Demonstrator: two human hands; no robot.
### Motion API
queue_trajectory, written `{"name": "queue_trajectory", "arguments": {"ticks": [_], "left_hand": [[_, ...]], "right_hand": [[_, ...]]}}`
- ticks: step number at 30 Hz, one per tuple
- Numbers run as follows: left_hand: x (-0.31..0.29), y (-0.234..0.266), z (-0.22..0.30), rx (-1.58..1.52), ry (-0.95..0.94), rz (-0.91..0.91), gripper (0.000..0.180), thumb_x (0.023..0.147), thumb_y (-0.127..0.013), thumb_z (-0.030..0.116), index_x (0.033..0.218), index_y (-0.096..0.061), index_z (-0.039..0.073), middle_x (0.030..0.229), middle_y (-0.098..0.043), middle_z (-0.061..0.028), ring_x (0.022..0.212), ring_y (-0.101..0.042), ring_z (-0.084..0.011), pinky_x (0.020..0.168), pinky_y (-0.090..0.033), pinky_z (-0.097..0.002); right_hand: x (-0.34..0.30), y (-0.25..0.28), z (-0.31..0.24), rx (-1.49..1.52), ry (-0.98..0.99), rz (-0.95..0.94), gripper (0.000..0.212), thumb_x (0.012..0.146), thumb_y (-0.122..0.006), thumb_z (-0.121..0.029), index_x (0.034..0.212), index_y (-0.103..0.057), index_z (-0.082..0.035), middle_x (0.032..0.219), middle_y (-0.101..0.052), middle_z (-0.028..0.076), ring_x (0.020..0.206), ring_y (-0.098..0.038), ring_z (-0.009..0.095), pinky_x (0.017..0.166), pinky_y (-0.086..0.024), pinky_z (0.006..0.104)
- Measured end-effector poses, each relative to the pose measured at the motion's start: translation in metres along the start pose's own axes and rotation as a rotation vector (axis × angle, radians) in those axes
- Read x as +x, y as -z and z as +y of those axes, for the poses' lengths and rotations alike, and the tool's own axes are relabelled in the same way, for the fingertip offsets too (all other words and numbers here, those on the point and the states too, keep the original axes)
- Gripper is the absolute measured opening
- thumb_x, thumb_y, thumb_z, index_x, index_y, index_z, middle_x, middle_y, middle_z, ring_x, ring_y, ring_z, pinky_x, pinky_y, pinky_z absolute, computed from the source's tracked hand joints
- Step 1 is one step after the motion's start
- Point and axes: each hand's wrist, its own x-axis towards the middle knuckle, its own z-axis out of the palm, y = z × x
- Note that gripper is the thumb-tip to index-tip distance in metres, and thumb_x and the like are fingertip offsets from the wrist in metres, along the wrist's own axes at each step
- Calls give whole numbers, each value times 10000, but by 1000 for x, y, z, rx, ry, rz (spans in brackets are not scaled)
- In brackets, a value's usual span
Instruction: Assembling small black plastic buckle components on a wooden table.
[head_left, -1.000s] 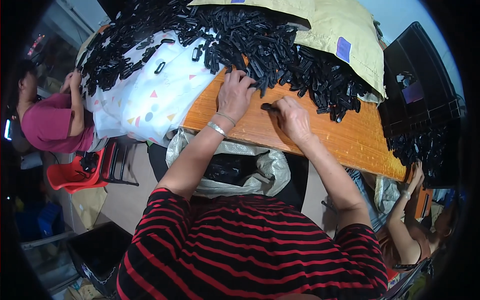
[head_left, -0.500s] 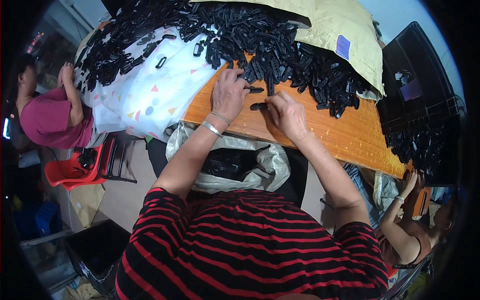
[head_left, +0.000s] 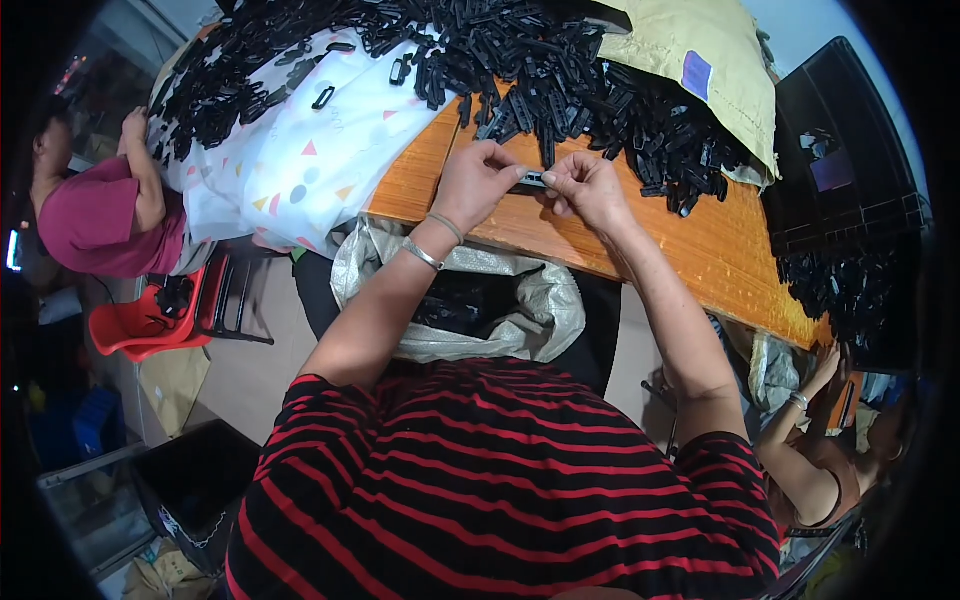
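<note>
Between my two hands, above the front of the wooden table [head_left: 660, 260], is a small black plastic part [head_left: 533, 180] with light marks along its face. My left hand [head_left: 477, 185] pinches its left end between thumb and fingers. At its right end, the thumb and fingertips of my right hand [head_left: 592, 192] are closed on it too. Just beyond my fingers spreads a heap of similar black plastic parts [head_left: 540, 95], some lying at the near edge of the pile. The fingers cover both ends of the held part.
An open woven sack [head_left: 555, 320] hangs at the table's front edge before me. White patterned sheeting [head_left: 330, 170] with more black parts lies to the left, where a person in a maroon top [head_left: 100, 220] sits. A yellowish sack [head_left: 690, 70] stands back right; another person's arm [head_left: 800, 430] shows at right.
My hands were apart, each at a separate black part on the table. Now they have come together, both holding one part. The person at left has shifted their arms.
</note>
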Motion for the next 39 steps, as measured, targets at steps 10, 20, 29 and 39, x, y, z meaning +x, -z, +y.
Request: {"name": "queue_trajectory", "arguments": {"ticks": [10,20,29,39], "left_hand": [[-5,-12,-12,214,81,90,167,741,-734,164,780,-641,31,722,-658,-79,663,-638,-184,627,-504,-303],[17,0,8,577,201,-100,277,727,-743,268,773,-632,18,708,-639,-123,639,-619,-249,627,-493,-341],[-26,33,15,471,168,-409,203,758,-709,211,799,-639,25,724,-629,-119,677,-617,-238,646,-483,-321],[47,-22,13,1008,-673,-121,174,783,-563,69,947,-605,106,874,-491,-80,859,-540,-247,662,-487,-358]], "right_hand": [[10,2,5,-98,-88,10,140,850,-672,-105,796,-583,-12,638,-619,59,464,-556,87,406,-428,204],[20,2,-19,-384,-304,-73,274,845,-696,-211,744,-559,3,568,-604,83,391,-530,134,342,-397,256],[-36,7,-7,-346,-159,-297,262,827,-710,-221,720,-608,-5,590,-613,62,469,-582,112,431,-456,265],[12,76,1,-1347,463,342,148,757,-570,-35,892,-627,-54,905,-560,150,756,-608,357,640,-503,421]]}}
